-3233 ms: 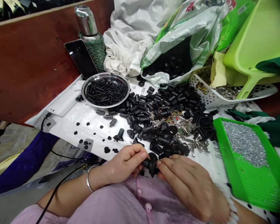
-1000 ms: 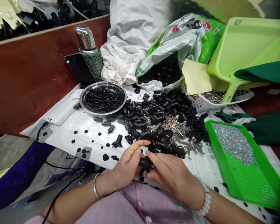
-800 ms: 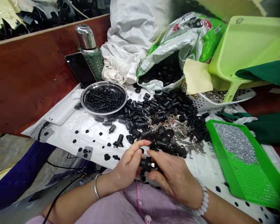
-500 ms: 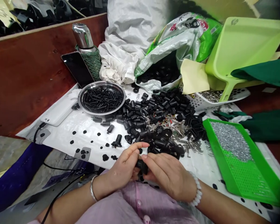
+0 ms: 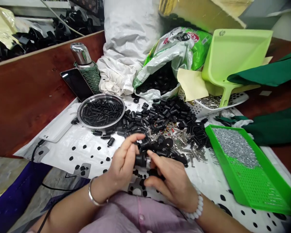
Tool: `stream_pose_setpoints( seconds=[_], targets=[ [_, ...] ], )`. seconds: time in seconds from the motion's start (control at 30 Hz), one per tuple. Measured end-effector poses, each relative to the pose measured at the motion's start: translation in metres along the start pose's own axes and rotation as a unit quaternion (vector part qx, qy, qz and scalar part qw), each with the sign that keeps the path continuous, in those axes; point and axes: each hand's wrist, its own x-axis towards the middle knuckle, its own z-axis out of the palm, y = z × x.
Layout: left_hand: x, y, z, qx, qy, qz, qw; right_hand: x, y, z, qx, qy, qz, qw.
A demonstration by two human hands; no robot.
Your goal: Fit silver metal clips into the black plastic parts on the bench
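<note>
My left hand (image 5: 123, 164) is closed round a black cylindrical plastic part (image 5: 141, 160), which lies sideways with a small pale piece at its right end. My right hand (image 5: 171, 180) is beside that end, its forefinger close to the pale piece and its thumb spread away from the fingers. Something dark shows under the right fingers; I cannot tell what it is. Just beyond both hands spreads a heap of black plastic sleeves (image 5: 160, 111), with small flat metal pieces (image 5: 179, 134) mixed in on its right.
A steel dish (image 5: 122, 118) of black screw-like pieces sits left, near a phone (image 5: 76, 84) and a flask (image 5: 80, 53). Right stands a green tray (image 5: 252, 184) of small silvery pieces. Behind are an open plastic bag (image 5: 179, 55), a basket (image 5: 206, 111) and a light-green dustpan (image 5: 237, 55).
My hands have moved apart and the right thumb has opened away. The black part now lies sideways between them, more exposed. The whole view has shifted slightly.
</note>
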Motion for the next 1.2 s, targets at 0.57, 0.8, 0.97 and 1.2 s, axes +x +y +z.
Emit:
stream_pose_setpoints(
  seconds=[0.57, 0.8, 0.97, 1.2],
  targets=[
    [-0.008, -0.035, -0.029, 0.419, 0.101, 0.208, 0.878, -0.053, 0.025, -0.030, -0.127, 0.020, 0.018, 0.991],
    [-0.035, -0.046, -0.020, 0.404, 0.069, 0.232, 0.882, -0.031, 0.016, -0.008, -0.206, -0.045, 0.032, 0.977],
    [-0.038, -0.048, -0.017, 0.401, 0.053, 0.243, 0.882, -0.030, 0.012, 0.002, -0.220, -0.068, 0.048, 0.972],
    [-0.038, -0.051, -0.020, 0.394, 0.056, 0.241, 0.885, -0.029, 0.009, 0.019, -0.278, -0.118, 0.083, 0.950]
  ],
)
